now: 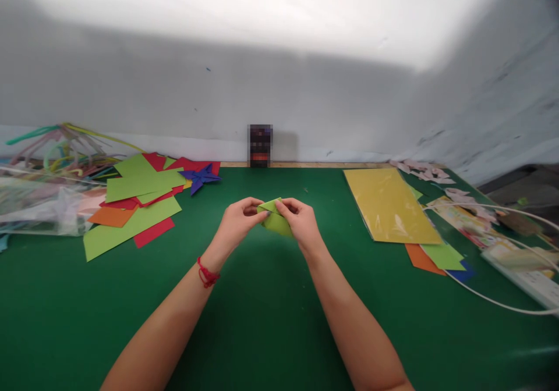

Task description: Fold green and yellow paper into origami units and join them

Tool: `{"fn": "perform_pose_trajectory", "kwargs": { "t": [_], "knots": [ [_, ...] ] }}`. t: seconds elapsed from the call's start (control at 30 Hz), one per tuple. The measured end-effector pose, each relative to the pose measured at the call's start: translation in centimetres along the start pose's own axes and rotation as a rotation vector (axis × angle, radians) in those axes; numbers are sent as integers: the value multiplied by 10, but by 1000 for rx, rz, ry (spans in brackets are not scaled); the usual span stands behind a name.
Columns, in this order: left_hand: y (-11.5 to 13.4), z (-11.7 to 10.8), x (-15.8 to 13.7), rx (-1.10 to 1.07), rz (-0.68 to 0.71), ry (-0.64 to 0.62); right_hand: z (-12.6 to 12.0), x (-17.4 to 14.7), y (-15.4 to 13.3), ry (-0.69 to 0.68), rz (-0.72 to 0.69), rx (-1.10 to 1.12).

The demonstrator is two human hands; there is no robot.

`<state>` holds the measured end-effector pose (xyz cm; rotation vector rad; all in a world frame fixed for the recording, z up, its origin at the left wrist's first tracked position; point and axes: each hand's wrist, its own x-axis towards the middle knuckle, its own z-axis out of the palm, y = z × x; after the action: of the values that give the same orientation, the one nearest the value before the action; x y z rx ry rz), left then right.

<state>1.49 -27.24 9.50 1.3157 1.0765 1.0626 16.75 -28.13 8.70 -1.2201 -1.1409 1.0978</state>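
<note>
Between my hands, above the middle of the green table (262,321), is a small folded piece of light green paper (278,223). My left hand (238,219) pinches its left edge between thumb and fingers. On the other side, my right hand (301,219) grips the right edge, its thumb near the top fold. A folded flap shows along the paper's upper part. The fingers behind the paper are partly hidden. A red cord bracelet (207,273) circles my left wrist.
Green, red and orange paper sheets (144,184) pile up at left beside a blue folded paper star (201,177) and thin coloured strips (65,152). A dark pixelated object (260,145) stands at the wall. To the right lie a yellow paper pack (388,205) and a white cable (489,304).
</note>
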Motion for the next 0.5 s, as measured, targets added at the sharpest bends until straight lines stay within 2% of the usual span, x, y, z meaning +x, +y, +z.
{"fn": "perform_pose_trajectory", "kwargs": {
  "t": [0.17, 0.5],
  "knots": [
    [6, 2, -2, -136, -124, -142, 3, 2, 3, 103, -3, 57],
    [-2, 5, -1, -103, -103, 0, 6, -1, 4, 56, -3, 47]
  ]
}}
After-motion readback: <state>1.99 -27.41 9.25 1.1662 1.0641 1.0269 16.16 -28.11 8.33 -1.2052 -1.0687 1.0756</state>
